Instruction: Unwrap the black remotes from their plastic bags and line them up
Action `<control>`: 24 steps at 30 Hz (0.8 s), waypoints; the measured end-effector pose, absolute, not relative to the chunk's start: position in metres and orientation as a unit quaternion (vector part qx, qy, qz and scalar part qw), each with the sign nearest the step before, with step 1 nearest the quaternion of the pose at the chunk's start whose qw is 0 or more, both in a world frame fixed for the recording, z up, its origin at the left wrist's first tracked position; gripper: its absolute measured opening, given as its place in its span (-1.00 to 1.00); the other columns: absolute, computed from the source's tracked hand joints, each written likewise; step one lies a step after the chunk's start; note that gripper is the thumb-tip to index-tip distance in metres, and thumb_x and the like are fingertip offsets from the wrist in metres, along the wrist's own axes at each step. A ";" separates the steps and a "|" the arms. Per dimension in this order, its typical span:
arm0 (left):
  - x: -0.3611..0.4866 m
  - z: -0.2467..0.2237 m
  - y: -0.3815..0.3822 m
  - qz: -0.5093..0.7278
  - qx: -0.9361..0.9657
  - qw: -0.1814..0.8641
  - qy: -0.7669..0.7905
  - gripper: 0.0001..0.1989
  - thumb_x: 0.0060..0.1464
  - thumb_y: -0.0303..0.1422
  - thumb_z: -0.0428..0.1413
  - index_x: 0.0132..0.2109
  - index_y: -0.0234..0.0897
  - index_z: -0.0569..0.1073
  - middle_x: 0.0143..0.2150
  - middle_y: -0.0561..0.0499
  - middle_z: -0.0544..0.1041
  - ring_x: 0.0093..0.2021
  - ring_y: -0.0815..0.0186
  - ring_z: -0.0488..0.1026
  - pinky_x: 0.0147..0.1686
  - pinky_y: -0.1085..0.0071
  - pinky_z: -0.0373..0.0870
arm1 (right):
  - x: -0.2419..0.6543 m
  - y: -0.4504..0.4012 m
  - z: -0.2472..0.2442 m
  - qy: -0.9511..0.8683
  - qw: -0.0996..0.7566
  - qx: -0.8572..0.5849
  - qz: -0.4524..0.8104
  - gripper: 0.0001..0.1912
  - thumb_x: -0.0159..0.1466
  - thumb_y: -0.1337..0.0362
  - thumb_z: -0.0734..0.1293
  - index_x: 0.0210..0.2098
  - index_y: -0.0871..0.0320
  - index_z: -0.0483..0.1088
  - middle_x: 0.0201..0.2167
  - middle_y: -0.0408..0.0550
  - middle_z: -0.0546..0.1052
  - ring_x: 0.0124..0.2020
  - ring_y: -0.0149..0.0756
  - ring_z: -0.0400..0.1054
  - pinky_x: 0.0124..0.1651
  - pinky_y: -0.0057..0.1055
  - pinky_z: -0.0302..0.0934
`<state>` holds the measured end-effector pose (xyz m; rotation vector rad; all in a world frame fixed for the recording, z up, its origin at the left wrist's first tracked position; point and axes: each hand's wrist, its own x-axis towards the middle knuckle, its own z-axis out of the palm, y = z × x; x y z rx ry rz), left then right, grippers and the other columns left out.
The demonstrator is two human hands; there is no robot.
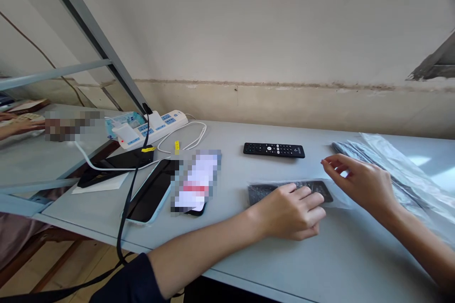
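Note:
A dark remote control in a clear plastic bag [261, 191] lies on the table in front of me. My left hand [295, 210] is over the bag's near side, fingers curled down against it; the fingertips and thumb are partly hidden. Just right of it, my right hand [366, 184] hovers above the bag's right end, its fingers loosely bent and apart, with nothing seen in them. Behind the bag rests a bare black remote control [273, 150], buttons up. More clear plastic bags [384, 151] with dark contents lie beyond my right hand.
Left of my hands are a phone with a lit, blurred screen [197, 182], a dark-screened phone [152, 194] and a black flat device [117, 165]. A white power strip [152, 129] with cables stands behind them. A black strap [133, 180] crosses the table edge. Another person's hand [24, 125] shows far left.

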<state>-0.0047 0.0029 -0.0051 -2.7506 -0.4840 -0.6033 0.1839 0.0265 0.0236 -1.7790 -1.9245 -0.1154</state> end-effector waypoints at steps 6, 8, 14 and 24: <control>0.000 -0.007 -0.002 -0.215 -0.953 0.131 -0.170 -0.79 0.17 -0.37 -0.05 -0.40 -0.29 0.39 -0.39 0.02 0.37 -0.37 0.34 0.32 -0.43 0.40 0.16 | 0.184 0.029 0.028 -0.701 0.214 -0.680 -0.003 -0.39 0.12 -0.26 -0.02 -0.54 0.04 0.39 -0.68 -0.05 0.44 -0.60 -0.20 0.33 -0.58 -0.38 -0.04; 0.001 -0.007 -0.002 -0.209 -0.953 0.130 -0.176 -0.79 0.18 -0.37 -0.05 -0.39 -0.29 0.39 -0.37 0.02 0.38 -0.37 0.34 0.32 -0.43 0.40 0.16 | 0.186 0.030 0.029 -0.694 0.214 -0.688 -0.008 -0.36 0.13 -0.28 -0.05 -0.55 0.04 0.38 -0.68 -0.04 0.45 -0.59 -0.18 0.33 -0.58 -0.37 -0.04; 0.001 -0.004 -0.003 -0.207 -0.954 0.128 -0.178 -0.81 0.17 -0.37 -0.02 -0.39 -0.30 0.40 -0.37 0.01 0.39 -0.37 0.33 0.32 -0.45 0.40 0.15 | 0.191 0.030 0.032 -0.683 0.200 -0.702 -0.018 -0.37 0.14 -0.27 -0.03 -0.55 0.04 0.38 -0.69 -0.04 0.42 -0.59 -0.17 0.32 -0.56 -0.36 0.01; 0.002 -0.007 -0.004 -0.247 -0.944 0.138 -0.171 -0.81 0.15 -0.38 -0.02 -0.42 -0.28 0.38 -0.40 0.03 0.37 -0.36 0.32 0.33 -0.46 0.39 0.14 | 0.190 0.029 0.037 -0.678 0.196 -0.709 -0.009 -0.51 0.14 -0.15 0.04 -0.58 0.04 0.33 -0.70 -0.06 0.37 -0.62 -0.21 0.24 -0.56 -0.37 -0.01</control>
